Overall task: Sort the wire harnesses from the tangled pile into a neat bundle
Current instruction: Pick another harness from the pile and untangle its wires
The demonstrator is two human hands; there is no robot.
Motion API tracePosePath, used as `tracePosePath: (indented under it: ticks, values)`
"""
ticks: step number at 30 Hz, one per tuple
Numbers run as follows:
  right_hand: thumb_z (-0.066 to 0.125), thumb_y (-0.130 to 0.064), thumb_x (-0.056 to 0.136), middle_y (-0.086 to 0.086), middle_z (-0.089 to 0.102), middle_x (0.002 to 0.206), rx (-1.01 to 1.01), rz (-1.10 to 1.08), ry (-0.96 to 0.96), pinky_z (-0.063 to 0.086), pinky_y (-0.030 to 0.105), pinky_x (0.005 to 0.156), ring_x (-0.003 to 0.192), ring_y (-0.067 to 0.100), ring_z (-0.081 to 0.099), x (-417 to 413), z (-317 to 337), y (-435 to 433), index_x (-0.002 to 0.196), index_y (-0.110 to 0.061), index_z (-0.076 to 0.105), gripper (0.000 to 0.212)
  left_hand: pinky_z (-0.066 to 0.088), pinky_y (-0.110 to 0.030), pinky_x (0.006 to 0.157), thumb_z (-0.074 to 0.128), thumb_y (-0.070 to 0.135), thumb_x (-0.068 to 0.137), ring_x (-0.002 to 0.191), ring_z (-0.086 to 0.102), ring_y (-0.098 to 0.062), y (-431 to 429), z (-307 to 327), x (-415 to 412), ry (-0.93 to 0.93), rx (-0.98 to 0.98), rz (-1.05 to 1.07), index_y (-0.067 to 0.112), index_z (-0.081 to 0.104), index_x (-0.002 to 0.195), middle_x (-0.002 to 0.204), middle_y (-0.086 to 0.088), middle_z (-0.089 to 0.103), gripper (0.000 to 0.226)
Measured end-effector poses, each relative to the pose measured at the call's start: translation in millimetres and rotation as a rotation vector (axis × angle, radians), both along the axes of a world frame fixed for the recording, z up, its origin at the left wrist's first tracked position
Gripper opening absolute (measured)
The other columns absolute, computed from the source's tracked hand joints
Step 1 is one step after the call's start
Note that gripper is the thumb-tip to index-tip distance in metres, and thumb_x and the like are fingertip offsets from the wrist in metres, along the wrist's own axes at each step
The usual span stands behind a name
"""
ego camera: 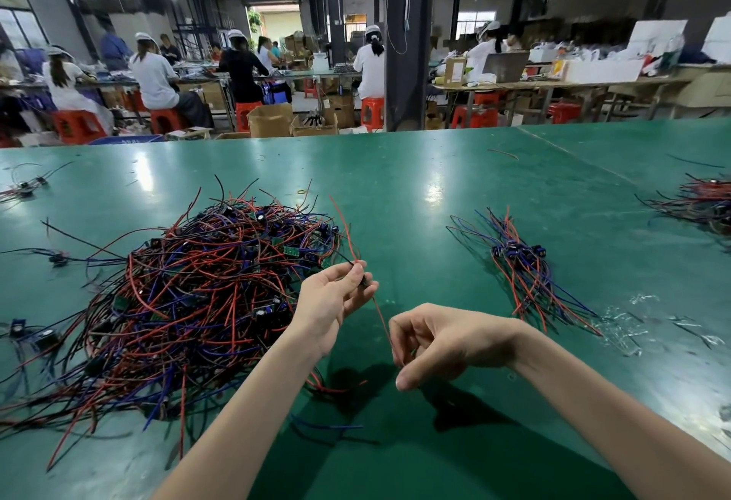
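- Red, black and blue insulated wire makes up the tangled pile [197, 301] on the near left of the green table [435, 191]; each piece looks light and limp, with a small dark connector or board as its only stiff part.
- One harness [383, 319] is held above the table just right of the pile; its red lead runs taut from hand to hand, and a second red tail springs up and away on the far side; whether it is fully free of the pile I cannot tell.
- Thumb and fingertips of the left hand [336, 297] pinch it at what seems a small dark connector; the right hand [447, 341] pinches the red lead lower down, thumb and forefinger closed on it, the remaining fingers curled in.
- Handling, as a judgement: almost no weight; the wire flops and snags on its neighbours, so pulling by a thin lead risks dragging the pile or straining a joint; the connector body is the safer hold, with the other hand sliding along the leads to straighten them.
- Smooth insulation probably slips through a light pinch, which suits that stroking.
- Well to the right lies the sorted bundle [526, 262], connectors gathered together and leads roughly parallel; laying this one connector-to-connector seems sensible.
- Another heap [704, 202] sits at the far right; clear plastic scraps [633, 325] lie near the bundle.
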State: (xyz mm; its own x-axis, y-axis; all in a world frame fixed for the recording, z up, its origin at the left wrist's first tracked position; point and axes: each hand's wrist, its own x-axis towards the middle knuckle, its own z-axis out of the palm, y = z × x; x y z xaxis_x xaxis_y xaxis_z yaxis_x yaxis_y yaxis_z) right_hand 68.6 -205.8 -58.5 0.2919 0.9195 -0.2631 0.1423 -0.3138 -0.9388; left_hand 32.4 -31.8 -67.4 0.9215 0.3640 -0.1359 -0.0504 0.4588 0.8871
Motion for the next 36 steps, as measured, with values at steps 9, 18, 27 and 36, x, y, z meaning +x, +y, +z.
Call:
tracePosePath:
  ticks: [9,18,27,36]
  values:
    - [0.069,0.000,0.080,-0.007,0.060,0.055,0.015,0.033,0.059,0.022,0.013,0.035,0.036,0.004,0.033,6.5,0.1,-1.6,0.075,-0.017,0.053,0.023,0.054,-0.016,0.054,0.053,-0.002,0.092,0.068,0.062,-0.017,0.6,0.3,0.3,0.001,-0.007,0.004,-0.005,0.061,0.095,0.081,-0.013,0.059,0.008]
    - [0.068,-0.036,0.084,-0.001,0.065,0.059,-0.045,-0.150,-0.026,0.032,0.015,0.033,0.037,0.003,0.040,10.6,-4.1,3.4,0.078,-0.015,0.058,0.024,0.054,-0.016,0.054,0.052,0.001,0.093,0.057,0.064,-0.011,-7.9,-4.0,2.6,-0.010,-0.028,-0.057,-0.002,0.061,0.094,0.079,-0.011,0.060,0.010]
    - [0.062,-0.016,0.090,0.001,0.064,0.058,0.197,-0.482,-0.046,0.032,0.015,0.030,0.034,0.006,0.044,14.9,-12.8,9.9,0.074,-0.009,0.058,0.018,0.048,-0.020,0.060,0.057,0.016,0.093,0.065,0.063,-0.004,-15.6,-10.4,0.8,0.058,0.194,-0.146,0.013,0.067,0.097,0.079,0.002,0.068,0.011]
    - [0.061,-0.003,0.089,0.008,0.058,0.053,0.327,-0.718,0.081,0.034,0.016,0.032,0.032,0.008,0.043,27.2,-9.9,6.8,0.083,-0.006,0.057,0.007,0.050,-0.022,0.063,0.055,0.021,0.094,0.083,0.063,-0.012,-14.3,-6.8,-2.1,0.067,0.199,-0.247,0.016,0.064,0.112,0.107,0.000,0.071,0.021]
